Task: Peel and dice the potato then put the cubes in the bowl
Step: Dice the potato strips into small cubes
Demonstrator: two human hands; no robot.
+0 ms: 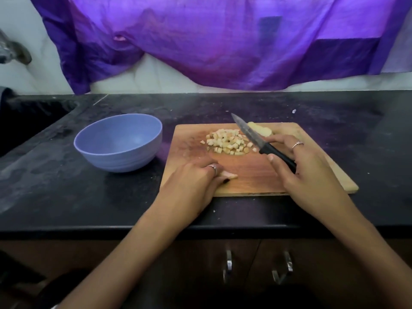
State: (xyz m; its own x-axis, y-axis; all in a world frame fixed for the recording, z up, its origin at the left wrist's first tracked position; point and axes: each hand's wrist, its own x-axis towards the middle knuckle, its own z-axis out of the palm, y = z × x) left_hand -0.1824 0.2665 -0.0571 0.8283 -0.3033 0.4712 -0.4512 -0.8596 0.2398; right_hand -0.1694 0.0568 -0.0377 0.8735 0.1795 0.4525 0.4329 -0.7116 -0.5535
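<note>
L hand point(196, 181) curls fingers on a potato strip point(229, 175) at near edge of board point(245, 170); R hand point(298, 166) grips knife point(263, 143), blade raised. Cubes point(229, 142) piled mid-board, potato chunk point(259, 128) behind. Bowl point(118, 142) left on worktop point(66, 197).

Both hands point(196, 181) point(298, 161) curled, gripping.
</note>
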